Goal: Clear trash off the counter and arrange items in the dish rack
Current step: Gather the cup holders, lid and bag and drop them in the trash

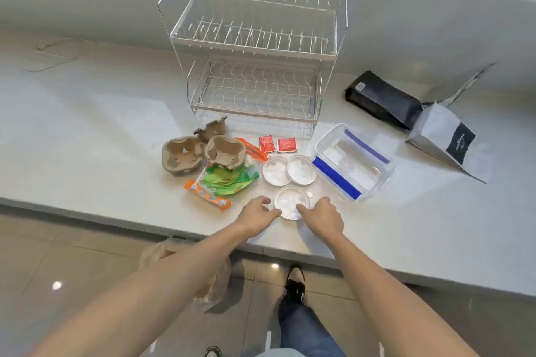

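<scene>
A clear round lid [290, 202] lies near the counter's front edge. My left hand [256, 216] touches its left rim and my right hand [323, 216] touches its right rim, fingers curled around it. Two more clear round lids [275, 169] [301, 169] lie just behind. Left of them are a green wrapper [229, 180], an orange wrapper [207, 195], brown cardboard cup carriers [182, 159] [224, 151] and two red sauce packets [266, 143] [287, 145]. The empty two-tier wire dish rack [255, 49] stands at the back.
A clear container with blue clips [352, 164] sits right of the lids. A black bag [383, 100] and a grey paper bag [446, 142] lie at the far right. A plastic bag [214, 284] hangs below the counter edge, over the tiled floor.
</scene>
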